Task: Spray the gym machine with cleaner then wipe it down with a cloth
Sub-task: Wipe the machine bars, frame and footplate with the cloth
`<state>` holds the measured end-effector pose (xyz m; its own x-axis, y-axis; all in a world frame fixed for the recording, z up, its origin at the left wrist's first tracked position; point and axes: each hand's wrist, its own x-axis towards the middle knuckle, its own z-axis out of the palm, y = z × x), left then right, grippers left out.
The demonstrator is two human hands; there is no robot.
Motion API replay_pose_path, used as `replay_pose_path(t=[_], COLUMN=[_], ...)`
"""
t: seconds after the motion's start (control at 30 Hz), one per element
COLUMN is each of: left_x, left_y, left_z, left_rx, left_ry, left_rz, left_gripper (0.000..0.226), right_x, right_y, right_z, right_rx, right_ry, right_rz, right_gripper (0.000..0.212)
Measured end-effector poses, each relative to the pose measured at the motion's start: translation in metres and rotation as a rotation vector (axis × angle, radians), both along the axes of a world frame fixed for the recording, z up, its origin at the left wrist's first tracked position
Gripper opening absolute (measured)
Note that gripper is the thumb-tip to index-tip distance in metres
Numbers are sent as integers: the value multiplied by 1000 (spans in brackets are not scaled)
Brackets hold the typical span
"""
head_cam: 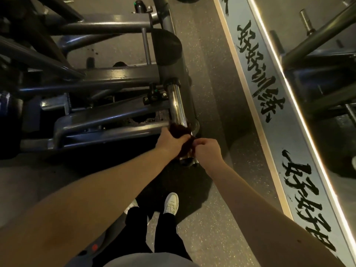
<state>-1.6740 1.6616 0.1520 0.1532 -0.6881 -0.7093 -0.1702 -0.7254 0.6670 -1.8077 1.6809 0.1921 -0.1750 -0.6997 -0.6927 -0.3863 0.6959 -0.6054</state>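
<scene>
A dark grey gym machine (107, 78) fills the upper left, with a shiny chrome weight peg (176, 105) sticking out toward me. A dark reddish-brown cloth (180, 130) is wrapped round the near end of that peg. My left hand (170, 141) grips the cloth against the peg from the left. My right hand (207, 151) pinches the cloth's other end on the right side of the peg. No spray bottle shows in view.
A mirrored wall panel (279, 112) with large black brush lettering runs diagonally on the right and reflects more machine frame. Speckled grey rubber floor (208, 74) lies between machine and mirror. My legs and a white shoe (171, 204) stand below the peg.
</scene>
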Motion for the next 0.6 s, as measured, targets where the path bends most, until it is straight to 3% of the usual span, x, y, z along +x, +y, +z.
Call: replay_pose_path(t=[0.1,0.2,0.37,0.6], left_x=[-2,6,8,-1], left_y=[-2,-56,-123,-69], left_z=[4,11,24,12], left_rx=[39,-19,-55,-59], left_ry=[-14,-75,-111,-114], left_rz=[11,38,131,71], left_gripper=[74,75,96,88], right_x=[0,-1,-1,-3], right_y=[3,-1,-1,4], right_z=[-2,-4,-6,-4], right_rx=[16,19,-9,-2], right_ry=[-29,-86,-37,-51], right_rz=[-35,-59,-13,-52], right_gripper=[30,28,31,32])
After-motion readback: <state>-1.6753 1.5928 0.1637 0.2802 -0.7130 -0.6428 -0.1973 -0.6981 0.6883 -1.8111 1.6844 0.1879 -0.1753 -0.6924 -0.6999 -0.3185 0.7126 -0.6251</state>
